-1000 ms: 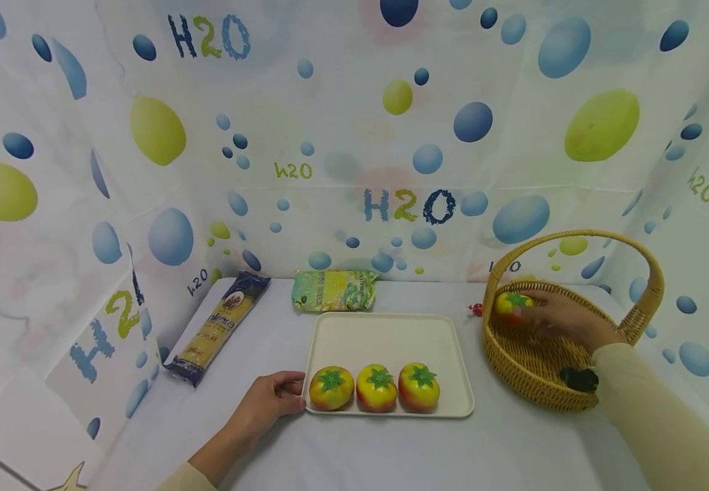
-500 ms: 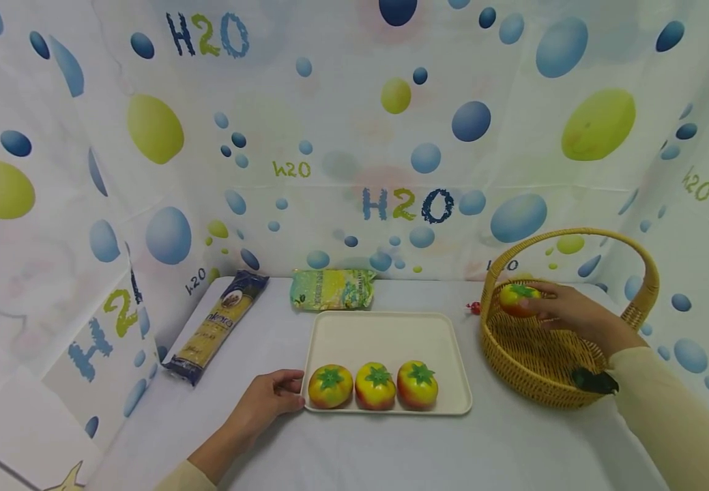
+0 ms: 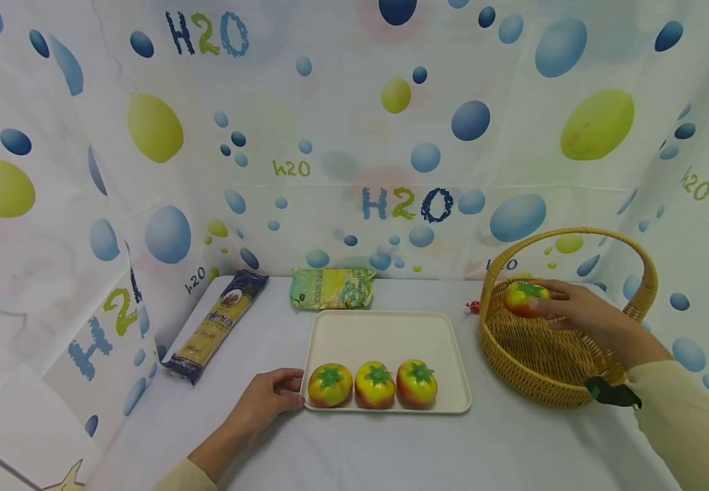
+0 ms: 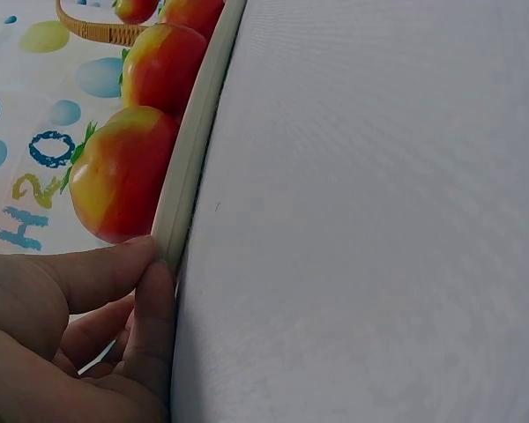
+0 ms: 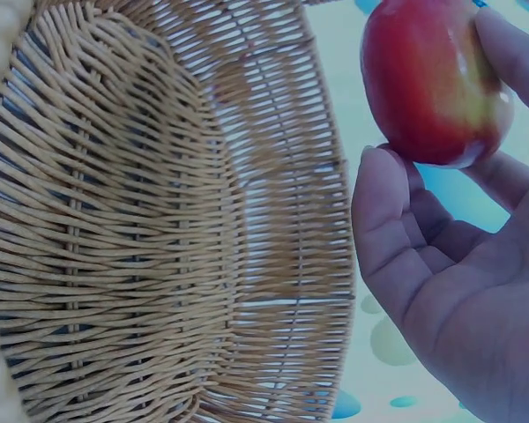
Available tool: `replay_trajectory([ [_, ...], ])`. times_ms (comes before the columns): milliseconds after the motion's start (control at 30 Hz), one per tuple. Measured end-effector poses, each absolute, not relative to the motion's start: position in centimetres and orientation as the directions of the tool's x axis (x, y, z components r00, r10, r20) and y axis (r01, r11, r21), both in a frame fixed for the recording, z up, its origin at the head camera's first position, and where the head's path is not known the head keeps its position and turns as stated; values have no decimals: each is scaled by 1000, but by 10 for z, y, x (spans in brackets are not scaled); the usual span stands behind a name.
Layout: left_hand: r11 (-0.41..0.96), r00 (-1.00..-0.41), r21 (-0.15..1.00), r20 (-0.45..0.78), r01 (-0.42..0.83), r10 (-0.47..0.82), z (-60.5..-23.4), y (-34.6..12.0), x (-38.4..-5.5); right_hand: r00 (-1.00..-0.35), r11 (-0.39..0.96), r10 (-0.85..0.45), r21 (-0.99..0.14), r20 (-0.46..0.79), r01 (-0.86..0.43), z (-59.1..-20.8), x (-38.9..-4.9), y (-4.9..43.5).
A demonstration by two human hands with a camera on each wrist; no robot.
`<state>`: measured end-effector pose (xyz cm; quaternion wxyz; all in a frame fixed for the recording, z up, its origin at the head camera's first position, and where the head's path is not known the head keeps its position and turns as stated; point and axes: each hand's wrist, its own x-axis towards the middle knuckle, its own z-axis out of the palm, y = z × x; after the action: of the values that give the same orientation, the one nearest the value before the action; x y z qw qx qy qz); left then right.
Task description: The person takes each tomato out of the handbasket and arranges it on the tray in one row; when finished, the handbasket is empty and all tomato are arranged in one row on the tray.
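My right hand [image 3: 602, 320] holds a yellow-red persimmon [image 3: 520, 300] with green leaves on top, over the wicker basket [image 3: 523, 385]. In the right wrist view, thumb and fingers grip that persimmon [image 5: 432, 84] beside the basket's woven rim [image 5: 304, 203]. At the near left corner of the cream tray [image 3: 385, 334], my left hand [image 3: 265, 402] pinches the edge between thumb and fingers. Three similar persimmons, a left one [image 3: 329, 386], a middle one [image 3: 375, 386] and a right one [image 3: 417, 384], stand in a row along the tray's near side.
A pasta packet [image 3: 215, 327] lies at the left of the white table. Behind the tray is a green-yellow packet [image 3: 332, 289]. A small red wrapped candy [image 3: 473, 307] lies left of the basket, whose tall handle [image 3: 575, 232] arches above it. Patterned cloth walls surround the table.
My right hand has lifted the persimmon up from inside the basket and drawn it slightly right. The left hand and the tray have stayed in place.
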<state>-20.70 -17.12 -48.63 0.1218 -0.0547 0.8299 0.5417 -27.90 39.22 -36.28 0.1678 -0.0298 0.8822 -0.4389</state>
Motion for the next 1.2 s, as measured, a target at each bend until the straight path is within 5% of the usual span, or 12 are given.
replay_trajectory([
  [867,417,-967,882,-253,-221,22,-485,-170,-206,-965,614,-244,-785,-97,-76,-352,-245,347],
  [1200,424,-966,878,-258,-222,29,-484,-170,-208,-957,639,-261,-766,-126,-74,-356,-237,309],
])
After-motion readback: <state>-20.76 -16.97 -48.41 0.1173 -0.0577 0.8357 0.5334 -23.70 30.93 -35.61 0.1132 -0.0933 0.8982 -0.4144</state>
